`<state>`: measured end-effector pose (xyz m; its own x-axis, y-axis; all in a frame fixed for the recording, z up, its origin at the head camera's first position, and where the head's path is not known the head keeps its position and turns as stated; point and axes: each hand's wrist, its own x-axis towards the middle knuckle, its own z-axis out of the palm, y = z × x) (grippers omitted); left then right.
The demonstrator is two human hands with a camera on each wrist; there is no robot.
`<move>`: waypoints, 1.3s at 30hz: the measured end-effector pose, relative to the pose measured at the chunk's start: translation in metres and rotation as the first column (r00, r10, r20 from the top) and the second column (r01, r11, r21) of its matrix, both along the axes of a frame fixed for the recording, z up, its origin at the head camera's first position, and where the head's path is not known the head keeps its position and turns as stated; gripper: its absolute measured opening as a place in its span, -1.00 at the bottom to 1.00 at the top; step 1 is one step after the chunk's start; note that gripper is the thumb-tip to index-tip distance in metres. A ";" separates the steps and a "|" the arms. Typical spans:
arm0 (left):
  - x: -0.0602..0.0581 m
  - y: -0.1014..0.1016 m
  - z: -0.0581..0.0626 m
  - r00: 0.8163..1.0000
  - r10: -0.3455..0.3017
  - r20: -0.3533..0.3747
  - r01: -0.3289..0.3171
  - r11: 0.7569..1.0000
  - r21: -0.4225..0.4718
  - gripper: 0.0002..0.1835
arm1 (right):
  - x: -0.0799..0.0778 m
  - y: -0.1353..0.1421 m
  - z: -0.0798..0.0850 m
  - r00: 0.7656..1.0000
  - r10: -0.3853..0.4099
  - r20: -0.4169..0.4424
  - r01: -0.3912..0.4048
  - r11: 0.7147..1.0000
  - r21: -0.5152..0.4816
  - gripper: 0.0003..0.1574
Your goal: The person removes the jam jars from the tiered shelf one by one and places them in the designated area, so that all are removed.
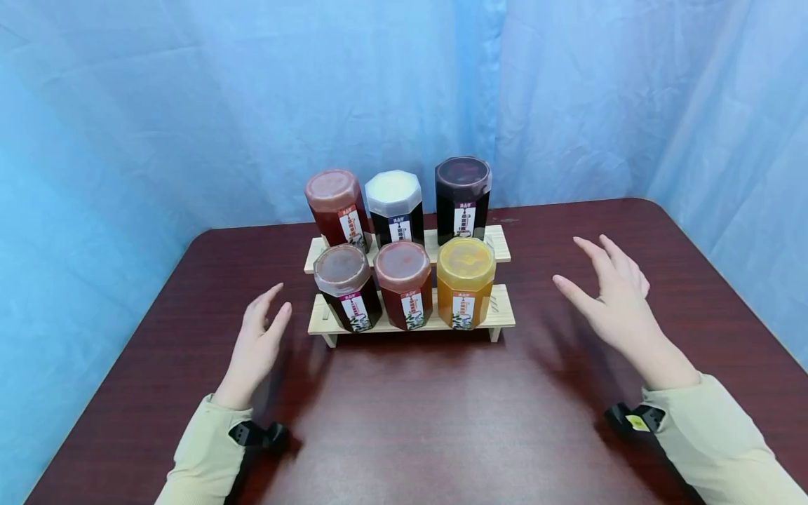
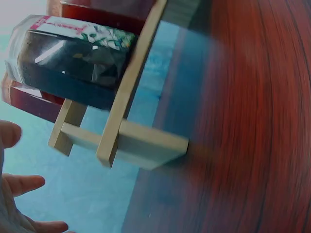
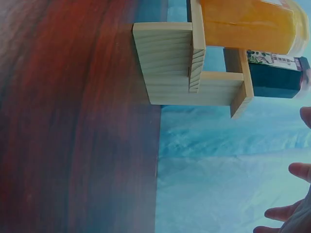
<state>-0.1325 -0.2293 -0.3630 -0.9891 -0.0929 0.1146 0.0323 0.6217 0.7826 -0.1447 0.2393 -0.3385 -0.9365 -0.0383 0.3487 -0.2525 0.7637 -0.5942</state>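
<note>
A two-tier wooden rack (image 1: 505,308) carries several octagonal jars with labels. On its front step stand a dark jar (image 1: 346,287), a red-brown jar (image 1: 404,287) and a yellow jar (image 1: 466,280). Behind them, the upper step bears a reddish jar (image 1: 334,203), a white-lidded jar (image 1: 394,203) and a dark purple jar (image 1: 463,196). My left hand (image 1: 252,351) hovers left of the rack, fingers loosely extended, touching nothing. Farther off on the right side, my right hand (image 1: 615,301) is spread with nothing in it.
The rack stands on a dark red-brown wooden table (image 1: 404,435) with rounded far corners. Light blue curtains (image 1: 315,91) hang behind and on both sides. Each wrist wears a small black camera, such as the right one (image 1: 634,419).
</note>
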 end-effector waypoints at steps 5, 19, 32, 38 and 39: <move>-0.003 0.008 -0.002 0.996 -0.028 0.090 0.016 0.992 0.125 -0.43 | -0.003 -0.005 0.006 1.000 0.011 -0.006 -0.011 1.000 -0.009 -0.21; -0.014 0.019 -0.019 0.982 -0.123 0.141 0.072 0.944 0.323 -0.51 | -0.019 -0.030 0.035 0.998 0.067 -0.001 -0.067 0.997 -0.040 -0.18; -0.015 0.020 -0.034 0.974 -0.153 0.168 0.072 0.910 0.409 -0.48 | -0.034 -0.052 0.056 0.990 0.137 0.036 -0.135 0.989 -0.052 -0.18; -0.016 0.019 -0.039 0.973 -0.187 0.139 0.106 0.887 0.450 -0.45 | -0.041 -0.060 0.061 0.989 0.146 0.022 -0.145 0.988 -0.050 -0.17; -0.016 0.019 -0.040 0.972 -0.192 0.134 0.111 0.881 0.460 -0.45 | -0.042 -0.061 0.063 0.989 0.147 0.024 -0.145 0.988 -0.054 -0.17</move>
<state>-0.1482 -0.2101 -0.4032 -0.9954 0.0589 -0.0752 -0.0618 0.2032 0.9772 -0.1871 0.1781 -0.2757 -0.9315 -0.1578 0.3278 -0.3419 0.6878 -0.6403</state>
